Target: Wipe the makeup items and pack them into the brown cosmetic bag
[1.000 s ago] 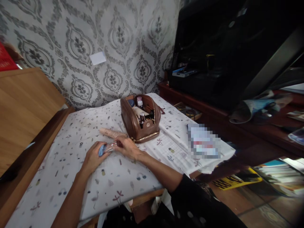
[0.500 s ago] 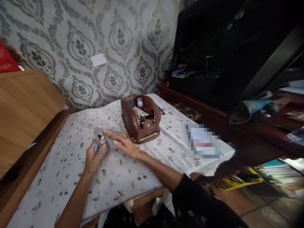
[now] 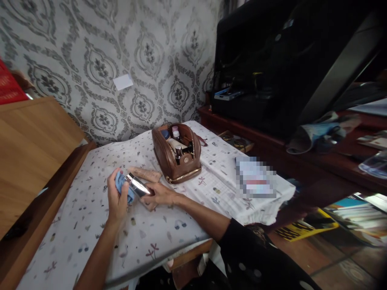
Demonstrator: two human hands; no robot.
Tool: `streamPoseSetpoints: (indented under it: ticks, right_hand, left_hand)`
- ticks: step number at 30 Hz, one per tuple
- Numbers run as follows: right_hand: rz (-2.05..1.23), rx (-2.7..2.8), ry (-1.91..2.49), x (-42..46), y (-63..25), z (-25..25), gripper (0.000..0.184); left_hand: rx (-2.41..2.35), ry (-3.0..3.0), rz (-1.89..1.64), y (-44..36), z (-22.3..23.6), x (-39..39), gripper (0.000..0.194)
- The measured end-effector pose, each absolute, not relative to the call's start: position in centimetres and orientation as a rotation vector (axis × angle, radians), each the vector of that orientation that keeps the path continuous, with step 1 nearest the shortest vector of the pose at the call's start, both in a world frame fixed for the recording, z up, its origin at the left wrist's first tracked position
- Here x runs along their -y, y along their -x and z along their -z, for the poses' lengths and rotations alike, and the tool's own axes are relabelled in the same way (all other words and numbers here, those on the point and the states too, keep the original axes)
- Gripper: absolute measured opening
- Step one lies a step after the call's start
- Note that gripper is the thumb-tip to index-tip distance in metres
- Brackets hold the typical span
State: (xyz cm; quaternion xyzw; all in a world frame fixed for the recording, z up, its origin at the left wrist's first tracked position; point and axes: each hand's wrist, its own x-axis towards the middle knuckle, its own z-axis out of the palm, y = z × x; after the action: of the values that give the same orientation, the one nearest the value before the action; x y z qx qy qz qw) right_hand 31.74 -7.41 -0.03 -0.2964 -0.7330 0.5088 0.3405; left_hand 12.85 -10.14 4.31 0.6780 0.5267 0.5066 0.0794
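My left hand (image 3: 115, 198) is closed on a small blue cloth (image 3: 121, 186), pressed against the silver cap end of a small glass bottle (image 3: 138, 188). My right hand (image 3: 159, 194) grips the bottle's other end and holds it tilted just above the patterned cloth on the table (image 3: 90, 225). A pinkish tube (image 3: 145, 174) lies on the cloth just behind the hands. Behind that stands an unzipped brown leather pouch (image 3: 177, 155) holding several small bottles.
A blurred-out flat item (image 3: 255, 177) lies near the table's right edge. A wooden panel (image 3: 27, 145) stands at the left. At the right, dark furniture (image 3: 272, 60) sits on a low wooden shelf (image 3: 302, 161), with books (image 3: 356, 217) on the floor.
The bottle stood upright in my left hand half a second ago; now it is tilted sideways, gripped by my right hand, with my left hand holding the blue cloth against its cap.
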Motion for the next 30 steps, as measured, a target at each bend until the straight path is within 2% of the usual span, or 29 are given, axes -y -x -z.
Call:
streamPoseSetpoints:
  ticks: [4, 9, 11, 15, 17, 23, 30]
  right_hand:
    - [-1.292, 1.938, 0.75, 7.8, -32.0, -0.4, 0.031]
    - [-1.362, 1.99, 0.753, 8.0, -32.1, -1.0, 0.039]
    - [-1.325, 2.0, 0.789, 8.1, -32.1, -1.1, 0.05]
    - [-1.149, 2.023, 0.822, 8.0, -31.7, -0.7, 0.093]
    - [-1.028, 2.048, 0.911, 8.0, -31.5, -0.5, 0.1]
    - [-0.926, 2.041, 1.019, 8.4, -31.5, -1.2, 0.066]
    - [-1.146, 1.888, 0.799, 8.5, -32.3, -2.0, 0.052]
  left_hand:
    - [-1.5, -2.276, -1.297, -12.9, -5.2, 9.3, 0.042]
    - [-1.585, -2.279, -1.37, -13.3, -5.6, 8.4, 0.029]
    - [-1.637, -2.271, -1.388, -13.4, -5.8, 8.1, 0.028]
    - [-1.803, -2.171, -1.361, -13.2, -6.1, 7.3, 0.033]
    - [-1.866, -2.111, -1.347, -12.9, -6.1, 6.8, 0.035]
    - [-1.789, -2.066, -1.236, -12.2, -6.4, 6.2, 0.038]
    - [-1.623, -2.09, -1.238, -12.0, -6.8, 6.8, 0.036]
